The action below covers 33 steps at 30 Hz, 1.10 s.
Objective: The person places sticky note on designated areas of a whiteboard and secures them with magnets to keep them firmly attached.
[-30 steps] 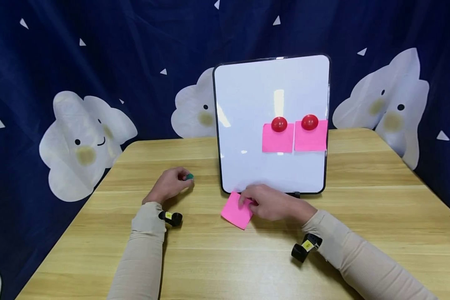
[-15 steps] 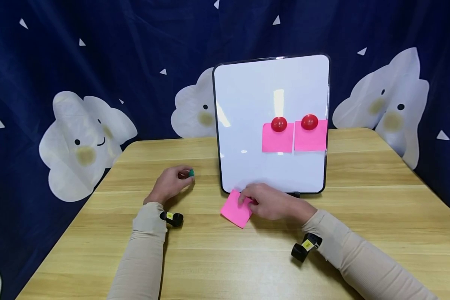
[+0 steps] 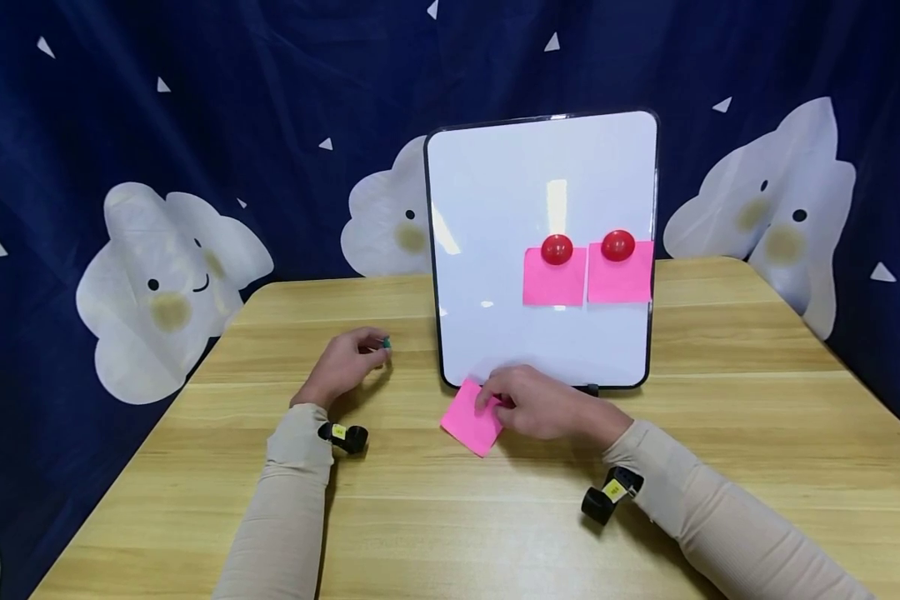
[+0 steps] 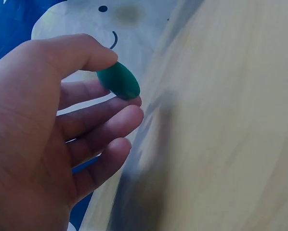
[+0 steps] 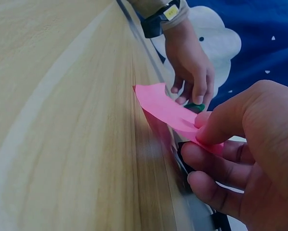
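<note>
Nearest the viewer, two forearms in beige sleeves reach forward over a wooden table, each with a small black camera strapped at the wrist.

The right hand pinches one corner of a loose pink note between thumb and fingers. The wrist view shows the note bowed upward, its far edge lifted clear of the wood, so it appears to be coming up off the table rather than lying flat. It is a plain square of bright pink paper, thin and floppy, with no writing visible. It sits just in front of the lower left corner of the whiteboard.

A little farther and to the left, the left hand holds a small green magnet pinched between thumb and fingertips, raised just above the table. Up close the magnet is a smooth, rounded, dark green button; the other fingers hang loosely curled beneath it.

Behind both hands stands the whiteboard, upright and black-framed. Two pink notes are already fixed side by side at its right, each held at its top edge by a red magnet. The rest of the board is bare.

By the look of it, two notes are pinned and a third is in hand, with note and magnet both picked up but neither yet at the board.

Beyond hangs a dark blue cloth with white smiling clouds.
</note>
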Available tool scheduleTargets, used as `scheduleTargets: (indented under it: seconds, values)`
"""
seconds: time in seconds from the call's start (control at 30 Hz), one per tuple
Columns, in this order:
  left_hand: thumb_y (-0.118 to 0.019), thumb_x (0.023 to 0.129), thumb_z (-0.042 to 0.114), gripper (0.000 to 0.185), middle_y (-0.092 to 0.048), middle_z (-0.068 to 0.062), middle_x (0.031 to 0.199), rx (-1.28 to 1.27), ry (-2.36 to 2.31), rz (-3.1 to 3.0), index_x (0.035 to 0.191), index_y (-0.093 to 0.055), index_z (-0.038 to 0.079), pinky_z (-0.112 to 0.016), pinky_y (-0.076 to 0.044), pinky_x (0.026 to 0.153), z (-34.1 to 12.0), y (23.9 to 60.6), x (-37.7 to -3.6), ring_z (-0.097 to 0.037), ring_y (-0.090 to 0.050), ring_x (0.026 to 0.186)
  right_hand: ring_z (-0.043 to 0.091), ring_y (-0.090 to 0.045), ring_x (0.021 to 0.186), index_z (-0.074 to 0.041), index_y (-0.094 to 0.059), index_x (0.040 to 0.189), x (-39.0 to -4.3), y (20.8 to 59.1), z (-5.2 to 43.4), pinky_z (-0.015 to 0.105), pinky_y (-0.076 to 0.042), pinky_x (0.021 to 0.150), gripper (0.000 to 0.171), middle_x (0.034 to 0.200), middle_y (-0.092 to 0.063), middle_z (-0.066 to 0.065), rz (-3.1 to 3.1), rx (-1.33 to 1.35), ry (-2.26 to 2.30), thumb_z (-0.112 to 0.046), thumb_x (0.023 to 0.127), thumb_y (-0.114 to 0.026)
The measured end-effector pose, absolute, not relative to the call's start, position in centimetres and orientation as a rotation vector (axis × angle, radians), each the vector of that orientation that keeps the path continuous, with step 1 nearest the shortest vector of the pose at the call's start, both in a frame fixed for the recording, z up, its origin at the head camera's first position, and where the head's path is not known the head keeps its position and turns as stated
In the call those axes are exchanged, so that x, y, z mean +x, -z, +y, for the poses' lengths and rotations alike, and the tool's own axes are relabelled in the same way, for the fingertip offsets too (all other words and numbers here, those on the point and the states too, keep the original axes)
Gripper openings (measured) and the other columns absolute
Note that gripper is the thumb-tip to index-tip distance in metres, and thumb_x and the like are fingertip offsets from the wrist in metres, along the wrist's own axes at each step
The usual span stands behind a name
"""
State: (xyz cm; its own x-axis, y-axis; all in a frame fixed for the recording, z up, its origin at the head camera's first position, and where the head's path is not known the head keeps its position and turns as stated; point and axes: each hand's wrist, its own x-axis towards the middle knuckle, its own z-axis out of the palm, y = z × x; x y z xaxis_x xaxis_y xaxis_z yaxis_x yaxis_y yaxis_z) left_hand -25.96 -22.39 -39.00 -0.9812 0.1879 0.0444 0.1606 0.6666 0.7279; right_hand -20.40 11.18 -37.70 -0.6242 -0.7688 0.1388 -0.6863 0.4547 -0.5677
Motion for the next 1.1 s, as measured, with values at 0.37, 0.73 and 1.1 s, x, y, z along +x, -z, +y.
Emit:
scheduleTargets:
  seconds: [0.37,0.73,1.1]
  values:
    - [-0.059,0.102,0.026,0.043,-0.067,-0.018,0.113,0.325,-1.564,2.558,0.136,-0.057,-0.001,-0.041,-0.056,0.077,-22.03,38.7,-25.99,-0.03,-0.063,0.095,0.012,-0.053,0.08,-0.01,-0.075,0.107,-20.35,37.46,11.19,0.028,-0.046,0.07,0.021,0.082,-0.057,-0.009,2.577,-1.271,0.969,-0.003,0.092,-0.063]
    - [-0.049,0.105,0.022,0.038,-0.068,-0.023,0.11,0.432,-1.657,2.51,0.13,-0.059,-0.006,-0.045,-0.056,0.077,-21.69,38.41,-25.89,-0.039,-0.063,0.097,0.012,-0.052,0.079,-0.01,-0.075,0.108,-20.5,37.5,11.23,0.027,-0.047,0.067,0.021,0.083,-0.057,-0.009,2.589,-1.254,1.027,-0.004,0.092,-0.063]
    - [-0.05,0.106,0.022,0.035,-0.069,-0.022,0.106,0.462,-1.723,2.57,0.126,-0.061,-0.005,-0.051,-0.052,0.084,-21.49,38.05,-25.95,-0.046,-0.063,0.098,0.011,-0.051,0.077,-0.012,-0.076,0.105,-20.39,37.29,11.26,0.026,-0.046,0.066,0.022,0.083,-0.059,-0.01,2.613,-1.277,1.078,-0.002,0.09,-0.064]
